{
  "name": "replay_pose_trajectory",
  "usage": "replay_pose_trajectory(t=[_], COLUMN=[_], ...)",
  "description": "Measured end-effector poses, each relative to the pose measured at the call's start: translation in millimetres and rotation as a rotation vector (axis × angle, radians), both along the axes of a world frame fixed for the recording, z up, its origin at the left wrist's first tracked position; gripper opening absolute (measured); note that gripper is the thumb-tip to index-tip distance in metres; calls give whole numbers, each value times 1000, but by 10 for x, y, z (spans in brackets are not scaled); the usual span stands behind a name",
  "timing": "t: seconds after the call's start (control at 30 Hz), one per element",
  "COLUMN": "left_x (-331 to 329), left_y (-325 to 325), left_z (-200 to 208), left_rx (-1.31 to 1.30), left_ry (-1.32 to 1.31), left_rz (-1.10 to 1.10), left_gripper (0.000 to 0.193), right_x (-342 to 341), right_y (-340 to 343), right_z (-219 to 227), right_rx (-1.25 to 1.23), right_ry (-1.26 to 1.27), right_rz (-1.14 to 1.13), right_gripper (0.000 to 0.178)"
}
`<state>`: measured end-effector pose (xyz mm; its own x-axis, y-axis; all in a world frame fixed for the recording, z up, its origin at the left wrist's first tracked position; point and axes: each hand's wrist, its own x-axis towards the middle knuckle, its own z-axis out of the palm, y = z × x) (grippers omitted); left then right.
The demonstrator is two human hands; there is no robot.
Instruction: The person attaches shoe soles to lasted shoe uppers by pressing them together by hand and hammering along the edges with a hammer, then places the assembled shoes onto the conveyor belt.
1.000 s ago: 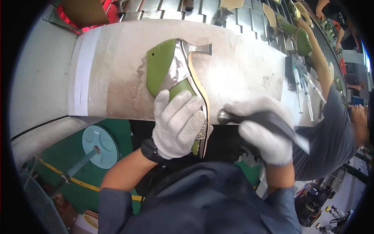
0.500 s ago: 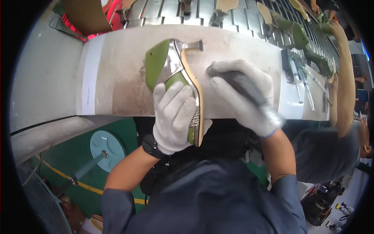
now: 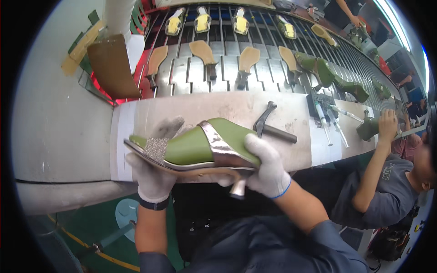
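Note:
A high-heeled sandal [image 3: 217, 144] on a green shoe last [image 3: 189, 144] lies sideways between my hands, its toe to the left and its silver heel pointing down. It has a shiny metallic strap and a glittery toe band. My gloved left hand [image 3: 154, 182] is closed round the toe end, part of its fingers behind the shoe. My gloved right hand [image 3: 269, 169] grips the heel end, thumb on the near side. Beyond the right hand a hammer [image 3: 275, 132] with a dark handle rests on the worktable [image 3: 200, 103].
Behind the worktable a slatted conveyor [image 3: 223, 84] carries several soles with heels and green lasts. Several syringes [image 3: 334, 122] lean in a black holder [image 3: 319, 101]. At the right a co-worker's hand [image 3: 388, 125] touches another green shoe. A brown panel [image 3: 114, 66] stands at left.
The hammer has left my right hand and lies on the table. My right hand has taken the heel end. The shoe has turned from upright to lengthwise, and the view has tilted up.

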<state>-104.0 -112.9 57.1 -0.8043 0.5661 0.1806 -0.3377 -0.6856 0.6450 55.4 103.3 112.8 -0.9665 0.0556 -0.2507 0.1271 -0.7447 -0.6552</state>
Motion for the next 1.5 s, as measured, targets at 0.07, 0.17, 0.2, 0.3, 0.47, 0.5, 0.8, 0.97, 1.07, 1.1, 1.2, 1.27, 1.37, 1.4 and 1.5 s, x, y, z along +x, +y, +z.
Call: replay_pose_trajectory(t=[0.07,0.17,0.2,0.3,0.47,0.5,0.8,0.97,1.07,1.1,1.2,1.27,1.37,1.4,1.5], left_x=[-131,172,166,246,243,238,216,203,216,207,207,194,168,154,105], left_y=[-17,222,162,314,277,277,312,339,327,324,345,350,365,361,377], left_z=[-123,-40,-77,-33,-86,-96,-42,-58,-46,-45,-51,-52,-48,-34,-30], left_rx=[-432,-968,-997,-990,-1053,-1063,-1133,-1151,-1164,-1164,-1150,-1155,-1153,-1154,-1150], left_ry=[330,681,1016,1478,1472,1487,1479,1483,1489,1488,1486,1488,1482,1483,1476], left_rz=[193,280,320,390,376,392,373,355,344,343,340,337,336,339,317], left_gripper=[82,66,67,66,61,60,51,47,45,45,44,44,44,44,44], right_x=[-243,-971,-1243,-1947,-2117,-2084,-1732,-1786,-2081,-2172,-2346,-2420,-2427,-2403,-2410], right_y=[-153,107,103,390,582,657,2576,3055,2706,2563,2339,2349,2455,2502,2781], right_z=[119,61,173,29,-175,-138,385,214,106,54,-123,-126,-301,-353,-381], right_rx=[-65,282,661,1197,1621,1603,2238,2268,1968,1943,2050,2029,2091,2067,1919], right_ry=[109,162,106,73,-239,-178,-532,-723,-611,-548,-675,-699,-718,-744,-723], right_rz=[-170,-419,-504,-580,-177,-152,52,209,225,288,535,625,542,420,148], right_gripper=[52,44,53,67,65,62,44,59,68,70,85,85,60,51,34])
